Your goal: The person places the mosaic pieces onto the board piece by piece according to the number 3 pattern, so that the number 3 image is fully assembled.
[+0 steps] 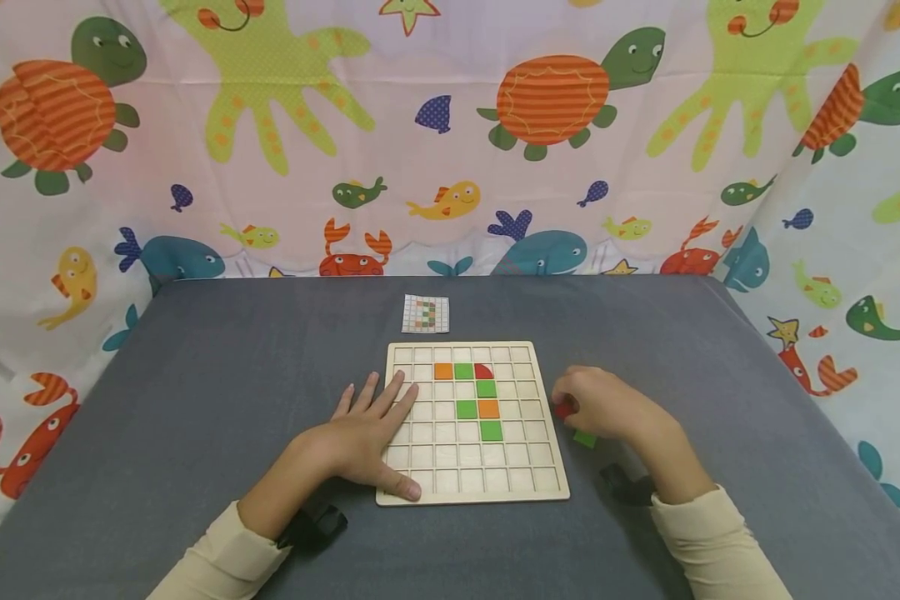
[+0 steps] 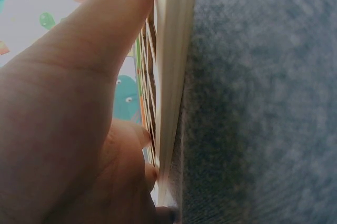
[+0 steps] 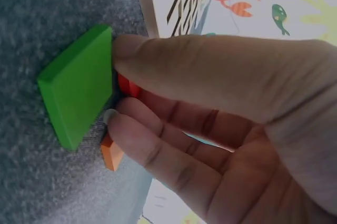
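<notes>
A square wooden grid board (image 1: 423, 457) lies on the grey table. Set in its cells are several green tiles (image 1: 467, 409), two orange tiles (image 1: 443, 372) and a red round-cornered tile (image 1: 483, 371). My left hand (image 1: 360, 437) rests on the board's left side with its fingers spread, the thumb at the near left corner. Right of the board, my right hand (image 1: 603, 404) pinches a red tile (image 3: 128, 86) between thumb and fingers; most of that tile is hidden. Beside the fingertips is a loose green square tile (image 3: 79, 87), and an orange tile (image 3: 111, 153) shows partly behind them.
Beyond the board lies a small paper card (image 1: 425, 314) printed with a coloured grid pattern. A curtain (image 1: 435, 158) with sea animals hangs behind the table and along its sides. Each wrist wears a dark strap.
</notes>
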`<action>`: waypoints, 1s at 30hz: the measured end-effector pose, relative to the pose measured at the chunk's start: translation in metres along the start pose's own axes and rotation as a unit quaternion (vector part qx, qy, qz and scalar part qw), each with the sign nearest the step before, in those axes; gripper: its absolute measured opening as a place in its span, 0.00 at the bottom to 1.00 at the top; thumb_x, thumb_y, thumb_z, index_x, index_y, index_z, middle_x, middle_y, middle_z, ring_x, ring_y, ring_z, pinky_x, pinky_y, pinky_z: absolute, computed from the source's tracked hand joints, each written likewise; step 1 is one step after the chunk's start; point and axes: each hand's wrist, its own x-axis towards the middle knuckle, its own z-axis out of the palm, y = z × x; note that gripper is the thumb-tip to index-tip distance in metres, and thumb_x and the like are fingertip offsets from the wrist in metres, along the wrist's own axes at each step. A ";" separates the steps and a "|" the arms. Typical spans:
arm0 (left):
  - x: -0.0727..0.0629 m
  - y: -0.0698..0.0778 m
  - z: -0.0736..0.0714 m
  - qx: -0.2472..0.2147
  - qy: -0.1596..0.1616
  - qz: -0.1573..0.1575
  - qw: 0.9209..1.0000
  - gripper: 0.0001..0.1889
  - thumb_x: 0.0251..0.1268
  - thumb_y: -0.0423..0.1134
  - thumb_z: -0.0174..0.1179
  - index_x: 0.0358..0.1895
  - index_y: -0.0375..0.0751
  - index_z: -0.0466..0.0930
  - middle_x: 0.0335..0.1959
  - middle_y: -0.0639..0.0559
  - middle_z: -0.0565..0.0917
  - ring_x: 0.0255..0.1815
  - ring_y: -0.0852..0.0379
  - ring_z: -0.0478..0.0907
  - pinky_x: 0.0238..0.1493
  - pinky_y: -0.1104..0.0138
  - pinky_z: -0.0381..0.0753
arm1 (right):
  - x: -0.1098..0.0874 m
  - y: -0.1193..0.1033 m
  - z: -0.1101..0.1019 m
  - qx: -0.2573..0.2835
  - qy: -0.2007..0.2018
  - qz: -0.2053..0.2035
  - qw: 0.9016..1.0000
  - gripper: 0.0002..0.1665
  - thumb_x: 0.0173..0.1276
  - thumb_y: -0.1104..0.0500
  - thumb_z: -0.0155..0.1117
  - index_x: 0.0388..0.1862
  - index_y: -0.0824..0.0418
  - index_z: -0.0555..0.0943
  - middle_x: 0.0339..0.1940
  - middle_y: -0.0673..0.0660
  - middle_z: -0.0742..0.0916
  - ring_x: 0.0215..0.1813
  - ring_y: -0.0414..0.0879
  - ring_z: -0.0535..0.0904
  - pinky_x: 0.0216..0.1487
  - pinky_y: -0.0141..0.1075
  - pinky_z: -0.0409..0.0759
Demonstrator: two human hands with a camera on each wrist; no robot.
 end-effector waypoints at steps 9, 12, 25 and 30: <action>0.000 0.001 -0.002 0.002 0.003 0.006 1.000 0.71 0.40 0.81 0.64 0.83 0.47 0.38 0.82 0.45 0.34 0.79 0.36 0.25 0.71 0.36 0.30 | -0.002 -0.007 -0.005 0.016 -0.020 0.017 1.000 0.11 0.55 0.71 0.75 0.32 0.58 0.84 0.29 0.49 0.78 0.33 0.43 0.72 0.34 0.37 0.74; 0.000 0.001 -0.002 0.000 0.002 0.003 1.000 0.71 0.40 0.81 0.65 0.83 0.48 0.39 0.82 0.45 0.34 0.79 0.36 0.25 0.72 0.37 0.30 | -0.002 -0.012 -0.006 0.021 -0.026 0.014 0.999 0.10 0.56 0.69 0.76 0.33 0.57 0.85 0.29 0.48 0.79 0.34 0.44 0.73 0.35 0.37 0.74; -0.001 0.001 -0.001 0.003 0.002 0.001 1.000 0.71 0.40 0.81 0.65 0.83 0.48 0.39 0.82 0.45 0.34 0.79 0.36 0.25 0.72 0.37 0.30 | -0.002 -0.031 -0.004 0.018 -0.016 -0.017 1.000 0.11 0.55 0.67 0.77 0.31 0.57 0.83 0.27 0.48 0.77 0.31 0.41 0.70 0.33 0.35 0.72; 0.000 0.001 -0.002 0.002 0.004 0.005 1.000 0.71 0.40 0.81 0.64 0.83 0.47 0.39 0.82 0.44 0.34 0.79 0.36 0.26 0.72 0.36 0.32 | -0.002 -0.039 -0.002 0.013 -0.008 -0.040 0.999 0.14 0.53 0.68 0.76 0.27 0.54 0.79 0.25 0.48 0.76 0.29 0.39 0.69 0.31 0.34 0.70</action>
